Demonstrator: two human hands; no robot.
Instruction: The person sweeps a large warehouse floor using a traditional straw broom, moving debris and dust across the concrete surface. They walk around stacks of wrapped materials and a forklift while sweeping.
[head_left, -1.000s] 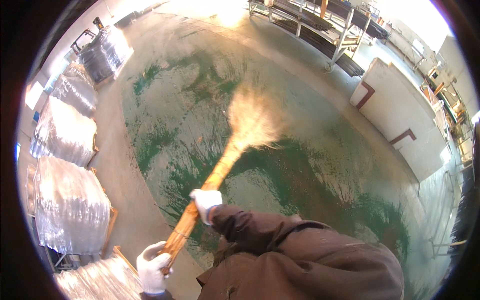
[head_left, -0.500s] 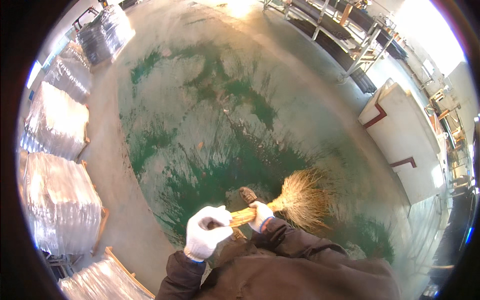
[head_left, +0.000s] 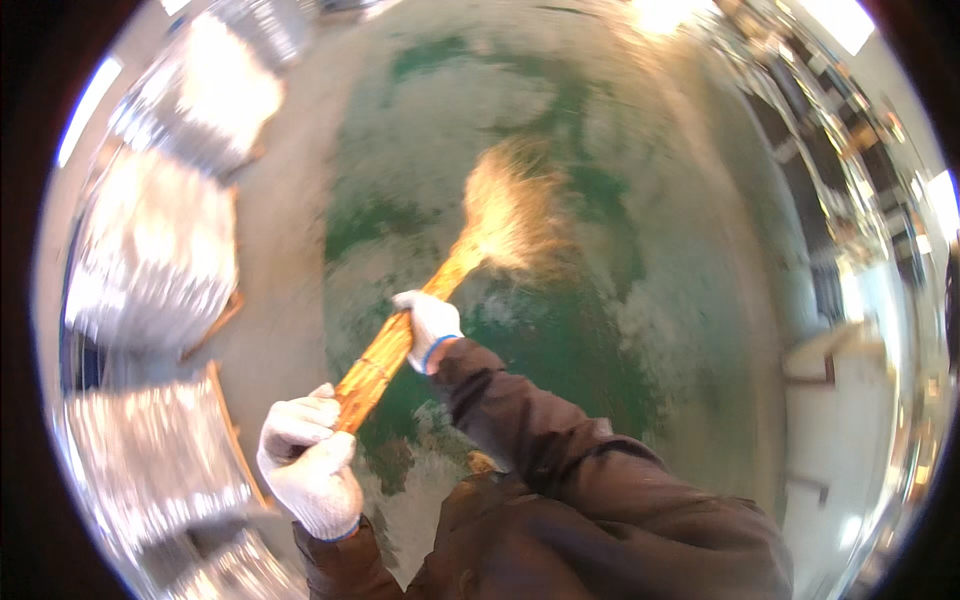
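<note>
A straw broom [head_left: 455,268] slants over the green, dust-streaked floor [head_left: 530,345], its bristles fanned out ahead of the person and blurred; whether they touch the floor cannot be told. Both hands, in white gloves, are clamped on its handle, set apart from each other: the left hand [head_left: 315,462] closes round the butt end, and the right hand [head_left: 430,325] grips further up, nearer the bristles. Left of the broom stands a row of stacks in clear, shiny plastic wrap: one level with the bristles [head_left: 160,255], another beyond it [head_left: 205,95], and a lower one beside the broom's butt [head_left: 155,450], with wooden pallet edges [head_left: 238,435] showing. What the wrap holds is hidden by glare. Right of the broom is a pale panel [head_left: 840,430] with dark angled marks; any lettering around the broom is too blurred to read.
</note>
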